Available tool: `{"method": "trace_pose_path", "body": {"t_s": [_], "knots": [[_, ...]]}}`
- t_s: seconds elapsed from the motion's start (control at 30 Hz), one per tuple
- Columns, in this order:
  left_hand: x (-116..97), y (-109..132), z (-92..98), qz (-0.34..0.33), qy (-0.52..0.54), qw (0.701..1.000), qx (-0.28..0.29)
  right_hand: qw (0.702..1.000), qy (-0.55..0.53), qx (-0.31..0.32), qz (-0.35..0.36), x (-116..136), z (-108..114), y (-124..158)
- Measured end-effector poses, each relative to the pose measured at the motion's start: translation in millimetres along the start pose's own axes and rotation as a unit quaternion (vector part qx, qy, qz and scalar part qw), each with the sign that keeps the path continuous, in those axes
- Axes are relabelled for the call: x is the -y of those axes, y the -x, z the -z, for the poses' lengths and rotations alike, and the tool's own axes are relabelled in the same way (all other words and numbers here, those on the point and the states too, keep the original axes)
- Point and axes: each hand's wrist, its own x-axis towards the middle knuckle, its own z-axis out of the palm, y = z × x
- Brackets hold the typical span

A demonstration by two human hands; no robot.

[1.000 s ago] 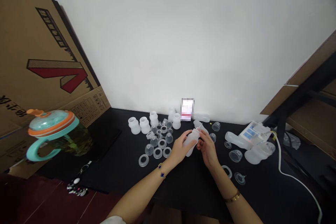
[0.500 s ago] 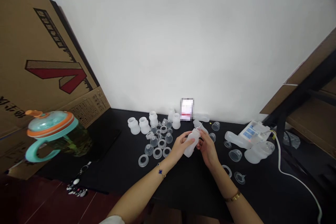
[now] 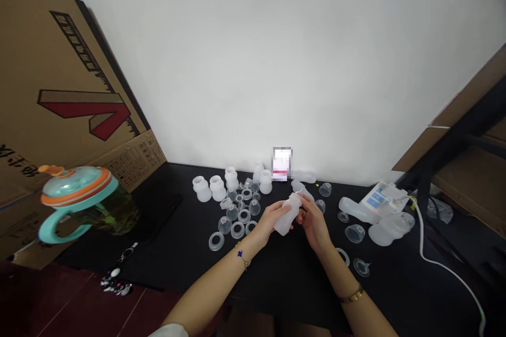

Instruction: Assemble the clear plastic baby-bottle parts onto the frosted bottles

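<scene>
My left hand [image 3: 271,219] is wrapped round a translucent white baby bottle [image 3: 286,217], tilted with its neck up and to the right. At that neck, my right hand [image 3: 315,222] has its fingertips pinched together. Something small and clear seems to be between them, too small to make out. To the left lie several clear bottle nipples [image 3: 225,225] and white collar rings [image 3: 216,241]. Several more bottles [image 3: 203,189] stand behind them. Just beyond my right hand another white bottle [image 3: 301,189] lies on its side, partly hidden.
On the black table [image 3: 185,258], a white device [image 3: 383,197] with a cable [image 3: 438,266] sits right, beside lying bottles and clear domes [image 3: 354,233]. A lit, blurred screen [image 3: 282,163] leans on the wall. A teal-lidded jug [image 3: 98,200] and cardboard box [image 3: 71,84] stand left.
The bottle has shifted slightly down and left in my left hand. My right fingertips remain at its neck; the things on the table have not moved.
</scene>
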Motion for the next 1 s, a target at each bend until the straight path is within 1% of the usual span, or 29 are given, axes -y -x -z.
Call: {"method": "trace_pose_path", "body": {"t_s": [0.13,0.3,0.4,0.53,0.67,0.77,0.9,1.0], "knots": [[1,-2,0.5,-0.012,-0.019,1.000,-0.014,1.000,0.000,-0.010,-0.001,0,0,-1],[7,-6,2.6,-0.030,-0.015,0.999,-0.030,1.000,0.002,-0.013,-0.007,0,0,-1],[9,-7,3.3,-0.040,-0.018,0.999,-0.027,1.000,0.001,-0.012,-0.007,1,-1,-1],[12,-8,4.5,-0.054,-0.042,0.997,-0.019,1.000,0.003,-0.020,-0.003,2,-1,-1],[15,-11,6.5,-0.070,-0.081,0.994,-0.030,1.000,0.001,-0.026,-0.002,2,-2,-1],[16,-11,7.2,-0.096,-0.138,0.985,-0.046,1.000,-0.002,-0.026,-0.004,2,-2,0],[13,-6,5.5,-0.137,-0.204,0.968,-0.051,1.000,0.007,-0.026,0.004,2,-2,0],[10,0,2.5,-0.173,-0.259,0.948,-0.063,1.000,0.005,-0.018,0.006,1,-1,-1]]}}
